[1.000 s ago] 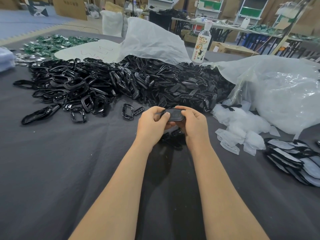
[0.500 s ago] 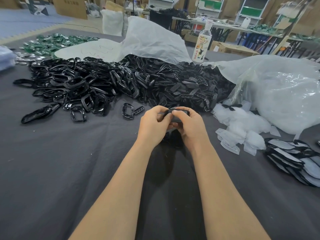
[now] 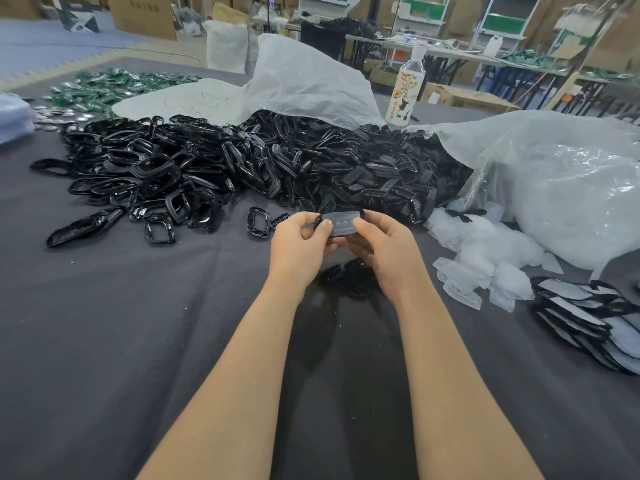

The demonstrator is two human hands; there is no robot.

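Grey-clothed table point(image 3: 138, 341), black plastic frame pile point(image 3: 207, 168) at 11 o'clock. At 12 o'clock, left hand point(image 3: 301, 239) and right hand point(image 3: 386, 242) pinch a small black oval shell with translucent film point(image 3: 341, 224); I'd press its edges evenly.

Flat grey three-button pad point(image 3: 341, 223), held level

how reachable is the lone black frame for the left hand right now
Probably yes: the black frame lies in the open on the cloth, close beside the left hand. That hand and the right hand both pinch a grey piece, so it must let go first.
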